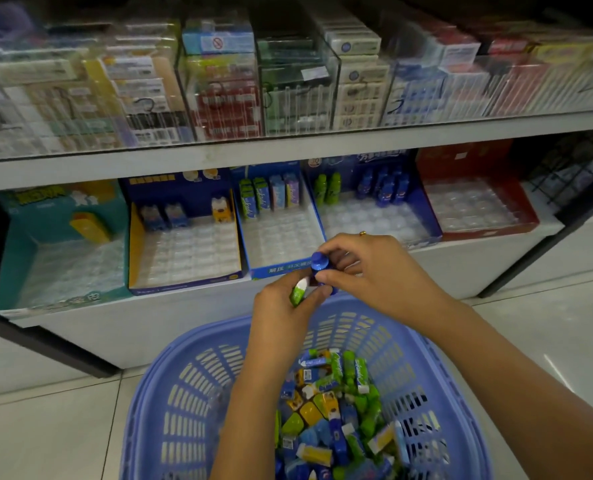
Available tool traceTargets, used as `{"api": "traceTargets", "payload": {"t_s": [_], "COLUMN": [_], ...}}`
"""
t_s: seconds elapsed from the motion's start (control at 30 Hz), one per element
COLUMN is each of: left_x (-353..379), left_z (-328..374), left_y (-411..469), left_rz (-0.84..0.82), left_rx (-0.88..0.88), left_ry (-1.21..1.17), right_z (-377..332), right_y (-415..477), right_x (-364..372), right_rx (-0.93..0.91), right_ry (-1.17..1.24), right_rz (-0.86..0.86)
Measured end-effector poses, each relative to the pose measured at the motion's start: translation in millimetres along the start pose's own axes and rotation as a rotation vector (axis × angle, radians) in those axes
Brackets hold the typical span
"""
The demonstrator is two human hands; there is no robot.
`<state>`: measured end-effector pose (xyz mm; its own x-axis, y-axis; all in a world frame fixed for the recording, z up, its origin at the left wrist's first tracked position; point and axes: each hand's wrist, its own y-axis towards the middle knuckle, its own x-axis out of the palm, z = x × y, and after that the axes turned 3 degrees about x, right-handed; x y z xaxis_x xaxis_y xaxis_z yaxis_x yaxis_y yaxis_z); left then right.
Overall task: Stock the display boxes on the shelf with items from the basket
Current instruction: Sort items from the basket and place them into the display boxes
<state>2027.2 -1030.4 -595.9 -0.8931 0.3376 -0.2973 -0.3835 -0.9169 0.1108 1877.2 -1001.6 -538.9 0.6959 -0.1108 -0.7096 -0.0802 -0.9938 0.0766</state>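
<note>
Both bare hands are meeting above the far rim of the round lilac plastic basket (170, 393), which is sitting on the pale tiled floor (46, 427) in front of the low white shelf (184, 317). The left hand (281, 306) is clamping its grip on a small green-and-white packet (298, 292), fingers curled around it. The right hand (374, 271), wearing a thin gold ring (362, 233), is pinching its grip on a small blue bottle with a round blue cap (319, 265), which is touching the packet. The basket is holding a jumble of small green, blue and yellow packets and bottles (333, 410). On the shelf beyond the hands, a row of open cardboard display boxes is standing: a teal one (14, 271), a blue-and-yellow one (134, 251), a blue one with upright packets at the back (271, 270), a dark blue one with green and blue bottles (433, 223) and a red one (530, 216). Their clear plastic trays are showing mostly bare slots.
</note>
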Motion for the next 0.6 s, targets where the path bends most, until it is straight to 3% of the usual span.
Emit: {"api": "traceTargets", "payload": {"t_s": [0.17, 0.3, 0.6], "left_x": [1, 3, 3], "left_z": [-1, -2, -6], "left_y": [1, 1, 6], "left_rz": [0.067, 0.042, 0.009], "left_rx": [-0.163, -0.185, -0.273], "left_ry": [-0.135, -0.265, -0.414], "right_z": [39, 80, 116], "right_y": [28, 68, 121], "right_x": [-25, -56, -64], "right_rx": [0.151, 0.208, 0.159], "right_ry": [0.151, 0.072, -0.223], "right_rz": [0.258, 0.429, 0.304]}}
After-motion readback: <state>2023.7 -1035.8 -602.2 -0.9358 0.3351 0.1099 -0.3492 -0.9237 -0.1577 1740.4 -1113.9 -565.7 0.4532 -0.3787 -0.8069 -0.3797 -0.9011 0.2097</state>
